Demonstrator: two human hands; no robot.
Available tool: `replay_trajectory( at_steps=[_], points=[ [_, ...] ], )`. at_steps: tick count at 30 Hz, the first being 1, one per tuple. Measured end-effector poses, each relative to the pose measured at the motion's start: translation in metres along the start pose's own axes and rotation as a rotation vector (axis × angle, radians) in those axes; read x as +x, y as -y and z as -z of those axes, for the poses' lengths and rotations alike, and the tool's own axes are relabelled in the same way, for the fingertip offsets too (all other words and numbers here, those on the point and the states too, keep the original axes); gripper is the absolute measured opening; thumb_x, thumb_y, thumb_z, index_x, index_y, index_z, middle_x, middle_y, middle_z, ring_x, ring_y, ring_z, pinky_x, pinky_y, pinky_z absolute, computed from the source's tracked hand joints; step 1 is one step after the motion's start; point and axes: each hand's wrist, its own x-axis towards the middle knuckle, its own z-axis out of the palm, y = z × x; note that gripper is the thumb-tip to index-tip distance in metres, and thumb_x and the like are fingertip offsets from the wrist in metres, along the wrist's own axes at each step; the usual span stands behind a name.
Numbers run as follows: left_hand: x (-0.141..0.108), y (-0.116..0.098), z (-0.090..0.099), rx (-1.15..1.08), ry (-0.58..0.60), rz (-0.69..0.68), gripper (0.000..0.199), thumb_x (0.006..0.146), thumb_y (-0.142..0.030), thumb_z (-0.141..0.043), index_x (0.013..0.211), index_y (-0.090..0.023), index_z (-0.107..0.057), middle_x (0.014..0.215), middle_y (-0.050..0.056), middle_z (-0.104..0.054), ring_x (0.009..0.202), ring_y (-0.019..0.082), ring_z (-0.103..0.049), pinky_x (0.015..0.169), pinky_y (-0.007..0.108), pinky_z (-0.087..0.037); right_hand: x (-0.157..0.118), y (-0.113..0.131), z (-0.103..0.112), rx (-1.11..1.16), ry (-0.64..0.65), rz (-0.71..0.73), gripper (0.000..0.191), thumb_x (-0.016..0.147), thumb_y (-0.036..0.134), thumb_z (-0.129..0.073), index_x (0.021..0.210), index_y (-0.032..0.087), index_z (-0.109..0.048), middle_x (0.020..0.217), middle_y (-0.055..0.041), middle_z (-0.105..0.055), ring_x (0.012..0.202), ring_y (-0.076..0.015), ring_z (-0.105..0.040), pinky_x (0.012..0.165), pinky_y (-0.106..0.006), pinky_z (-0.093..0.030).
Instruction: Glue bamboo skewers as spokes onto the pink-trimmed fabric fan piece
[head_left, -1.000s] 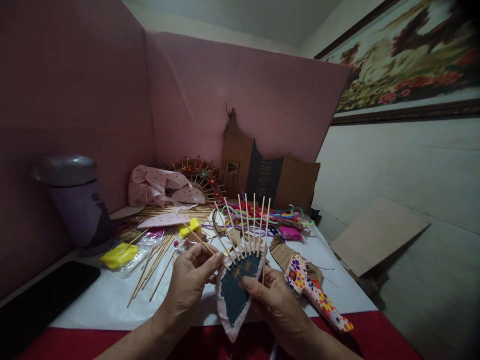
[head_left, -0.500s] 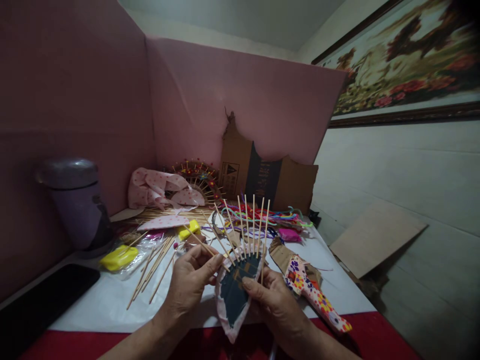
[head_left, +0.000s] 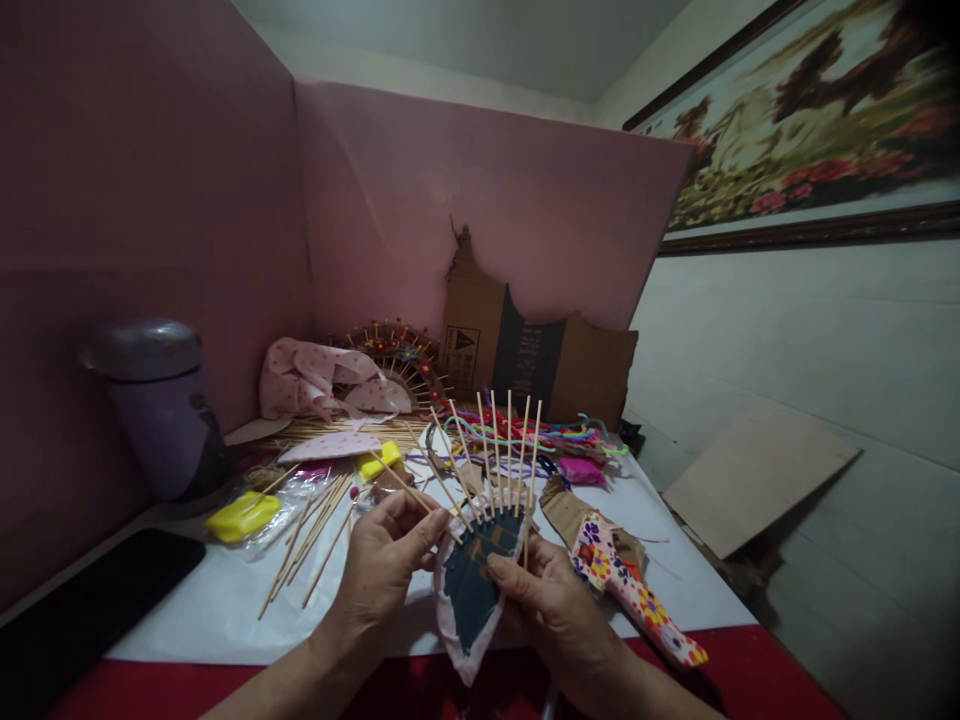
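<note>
A dark leaf-shaped cardboard piece with a pale pink rim is held upright, its point downward. Several thin wooden sticks fan out from its upper edge. My right hand grips the piece from the right, thumb across its front. At the upper left edge, my left hand pinches a slanting wooden stick whose lower end meets the rim. The fingers behind the piece are hidden.
Loose sticks, yellow clay packs, a black phone and a lidded tumbler lie or stand left. A flower-patterned piece is at right; pipe cleaners and cut cardboard are behind.
The view has shifted very slightly. Both hands keep their grips, and no clear movement of the stick or the piece shows.
</note>
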Motion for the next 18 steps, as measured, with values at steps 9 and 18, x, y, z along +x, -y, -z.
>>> replay_trajectory(
  at_steps=[9,18],
  points=[
    [-0.0009,-0.0012,-0.001,0.002,-0.01,0.007,0.021,0.064,-0.03,-0.072,0.064,-0.015,-0.057,0.059,-0.002,-0.058,0.051,0.01,-0.051,0.046,0.02,-0.042,-0.0017,0.0002,-0.0003,-0.044,-0.007,0.027,0.029,0.07,0.032,-0.071,0.092,0.014,-0.064,0.07,-0.0031,-0.064,0.059,-0.0142,-0.059,0.061,-0.026,-0.047],
    [-0.0022,-0.0029,-0.0023,-0.009,-0.026,0.003,0.022,0.062,-0.031,-0.073,0.062,-0.015,-0.058,0.057,-0.002,-0.058,0.051,0.01,-0.051,0.045,0.02,-0.042,-0.0009,-0.0004,0.0017,-0.049,0.011,0.025,0.026,0.071,0.03,-0.07,0.09,0.015,-0.064,0.071,-0.0028,-0.064,0.059,-0.0124,-0.057,0.058,-0.023,-0.044]
  ],
)
